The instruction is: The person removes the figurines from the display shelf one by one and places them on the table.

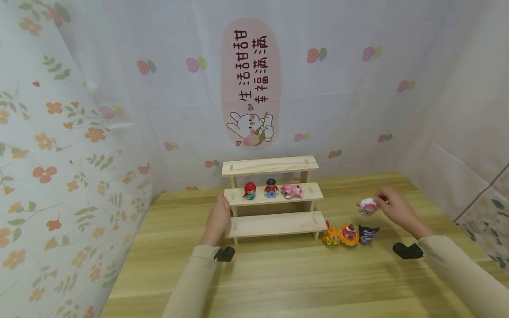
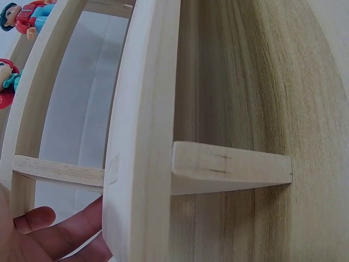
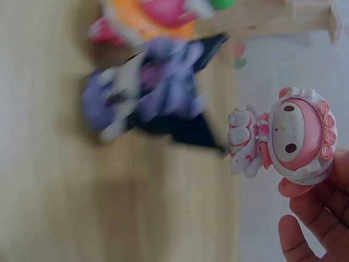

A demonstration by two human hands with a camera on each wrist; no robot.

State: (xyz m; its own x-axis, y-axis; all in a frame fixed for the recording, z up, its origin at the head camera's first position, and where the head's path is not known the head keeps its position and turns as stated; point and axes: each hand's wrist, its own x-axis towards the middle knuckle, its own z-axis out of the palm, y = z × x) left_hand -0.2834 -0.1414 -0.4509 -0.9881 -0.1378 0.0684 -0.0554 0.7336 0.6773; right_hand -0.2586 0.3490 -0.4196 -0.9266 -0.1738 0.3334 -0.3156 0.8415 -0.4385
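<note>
At the left end of a three-tier wooden display stand (image 1: 274, 224), my left hand (image 1: 218, 218) grips the stand's edge. The left wrist view shows its fingers (image 2: 68, 232) beside the lower board, some fingertips hidden behind it. Off to the right, my right hand (image 1: 399, 212) pinches a pink-and-white bonneted figurine (image 1: 367, 206) by the head, above the table. That figurine's face is turned to the right wrist camera. A red-haired figurine (image 1: 249, 191), a toy boy in red and blue (image 1: 271, 188) and a pink bear figurine (image 1: 292, 191) occupy the middle tier.
Beside the stand's right end, an orange figurine (image 1: 332, 236), a round orange-and-pink figurine (image 1: 349, 235) and a purple-and-black figurine (image 1: 367, 234) stand in a row on the wooden table (image 1: 278, 278). A patterned cloth (image 1: 175, 110) hangs behind the stand.
</note>
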